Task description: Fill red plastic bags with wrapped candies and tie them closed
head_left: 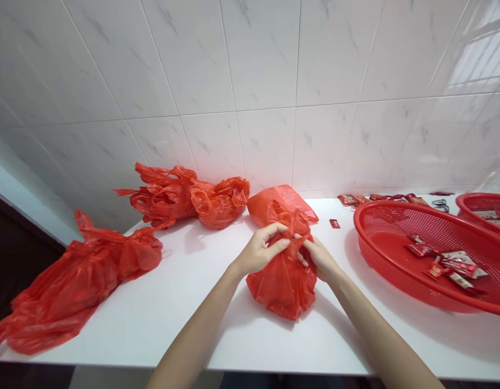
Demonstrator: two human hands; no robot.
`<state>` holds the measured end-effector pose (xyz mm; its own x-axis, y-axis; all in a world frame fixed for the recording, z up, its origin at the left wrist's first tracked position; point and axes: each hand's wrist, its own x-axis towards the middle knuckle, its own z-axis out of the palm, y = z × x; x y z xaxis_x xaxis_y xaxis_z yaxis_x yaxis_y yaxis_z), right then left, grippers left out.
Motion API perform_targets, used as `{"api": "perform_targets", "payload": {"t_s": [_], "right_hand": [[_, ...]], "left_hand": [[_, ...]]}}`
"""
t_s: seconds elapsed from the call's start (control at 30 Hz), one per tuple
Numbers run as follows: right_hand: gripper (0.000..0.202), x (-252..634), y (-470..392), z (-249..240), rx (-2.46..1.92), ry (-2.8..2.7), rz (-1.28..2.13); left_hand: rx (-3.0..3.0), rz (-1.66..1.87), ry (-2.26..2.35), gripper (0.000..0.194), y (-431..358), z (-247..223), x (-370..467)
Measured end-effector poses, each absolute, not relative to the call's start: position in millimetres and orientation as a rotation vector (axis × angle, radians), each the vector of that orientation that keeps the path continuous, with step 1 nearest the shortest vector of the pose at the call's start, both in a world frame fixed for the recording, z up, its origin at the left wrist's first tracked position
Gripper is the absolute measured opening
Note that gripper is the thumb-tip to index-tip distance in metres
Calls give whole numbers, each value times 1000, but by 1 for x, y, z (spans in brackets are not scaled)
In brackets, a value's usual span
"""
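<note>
A full red plastic bag (282, 286) stands on the white table in front of me, its top gathered and twisted. My left hand (262, 249) pinches the gathered neck from the left, thumb and forefinger closed on the plastic. From the right, my right hand (317, 256) grips the same neck, with some fingers partly hidden by the folds. Right behind it lies another red bag (288, 199), smooth and flatter. What the bag in my hands contains cannot be made out.
Filled red bags (164, 197) stand at the back left, with a long red bag (83, 275) at the left edge. A red basket (379, 256) holding small packets (460, 266) is at the right. More packets (355, 200) lie along the tiled wall, beside a second basket (482, 199).
</note>
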<state>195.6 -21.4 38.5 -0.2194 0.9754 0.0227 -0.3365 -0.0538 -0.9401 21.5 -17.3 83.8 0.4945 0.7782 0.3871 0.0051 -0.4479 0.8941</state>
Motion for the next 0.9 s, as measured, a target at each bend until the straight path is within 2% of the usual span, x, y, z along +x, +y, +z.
{"api": "perform_targets", "payload": {"t_s": [0.1,0.17,0.4,0.5,0.6,0.67,0.8,0.9], "right_hand": [[22,189,-25,34,-930,-1168,1430],[17,187,-26,32,-945,-1224,1367],[11,191,-24,21,-970,-1486,1162],[6,193,-24,16,-1004,-1575,1175],[11,194,-23,11,-994,-1620,1184],[14,195,-23,9,-1030,-1630,1177],[8,196,-22,8,-1095,-1645,1167],[3,196,-23,12,-1029,-1677,1180]], "left_hand": [[2062,1046,775,42,-21,77,29],[2163,1097,839,50,-20,70,31],[2434,1308,876,24,-11,48,27],[2457,1390,814,23,-13,41,26],[2468,1380,790,25,-15,37,26],[2469,1297,813,27,-16,36,25],[2381,1052,997,34,-18,37,22],[2297,1028,1095,33,-19,38,21]]}}
